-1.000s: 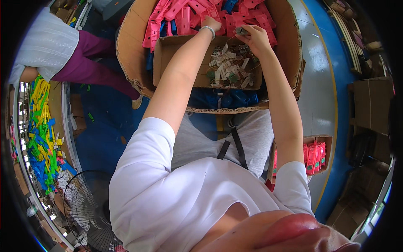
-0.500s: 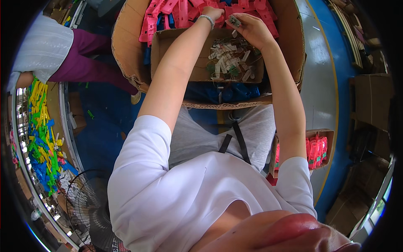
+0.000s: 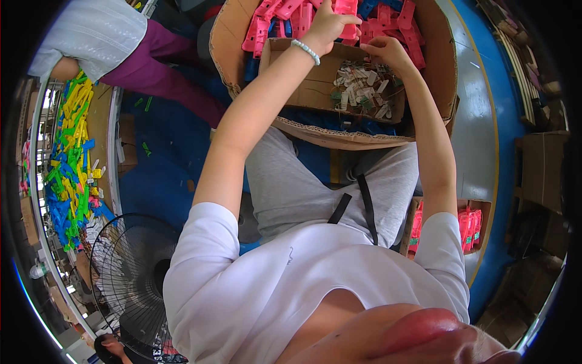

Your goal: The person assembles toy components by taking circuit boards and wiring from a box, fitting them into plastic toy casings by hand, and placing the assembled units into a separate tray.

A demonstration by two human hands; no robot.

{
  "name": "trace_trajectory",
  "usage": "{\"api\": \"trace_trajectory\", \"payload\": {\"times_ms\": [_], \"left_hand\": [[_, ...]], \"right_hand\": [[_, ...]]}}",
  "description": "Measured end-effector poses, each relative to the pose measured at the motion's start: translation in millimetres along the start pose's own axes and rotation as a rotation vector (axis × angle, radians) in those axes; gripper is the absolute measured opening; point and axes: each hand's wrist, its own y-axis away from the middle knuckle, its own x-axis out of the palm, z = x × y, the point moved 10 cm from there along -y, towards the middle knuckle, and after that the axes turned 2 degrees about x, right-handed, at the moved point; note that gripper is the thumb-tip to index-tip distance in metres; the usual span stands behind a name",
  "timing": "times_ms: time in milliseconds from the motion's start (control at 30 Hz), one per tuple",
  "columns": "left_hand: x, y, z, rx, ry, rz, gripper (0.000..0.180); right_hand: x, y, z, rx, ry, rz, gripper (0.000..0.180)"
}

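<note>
My left hand [image 3: 327, 29], with a pale bead bracelet at its wrist, grips a pink plastic casing [image 3: 347, 8] over the big cardboard box [image 3: 445, 60]. Close by, my right hand [image 3: 391, 53] has its thumb and fingertips pinched together; what they hold is too small to make out. Under both hands a smaller cardboard tray [image 3: 309, 85] sits inside the box. It contains a heap of small white parts with thin wires [image 3: 367, 85]. Many loose pink casings [image 3: 412, 39] lie beyond the tray, with some blue pieces among them.
A carton of pink casings [image 3: 467, 227] stands by my right elbow. At the left are a black fan [image 3: 130, 273] and a table heaped with green, yellow and blue plastic parts [image 3: 76, 164]. Another person [image 3: 100, 39] stands by that table.
My left hand has come up from among the pink casings with one in its grip. The green circuit board seen in my right hand before is now out of sight. The whole view has shifted.
</note>
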Motion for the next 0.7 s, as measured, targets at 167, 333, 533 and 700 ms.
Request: {"api": "trace_trajectory", "payload": {"times_ms": [167, 333, 533, 700], "left_hand": [[14.8, 29.5, -4.6, -0.002, 0.395, 0.139, 0.048], [25.3, 34.3, 6.3, -0.057, 0.483, 0.181, 0.026], [-13.9, 16.9, 38.1, 0.001, 0.354, 0.079, 0.019], [1.5, 30.0, 15.2, 0.057, 0.351, -0.001, 0.023]], "right_hand": [[9.3, 11.0, -3.3, 0.102, -0.262, 0.089, 0.027], [-4.0, 15.2, 17.0, -0.065, -0.386, 0.059, 0.026], [-15.7, 47.2, 111.5, -0.719, 0.739, -0.588, 0.013], [-30.6, 56.4, 110.8, -0.696, 0.433, -0.560, 0.012]]}}
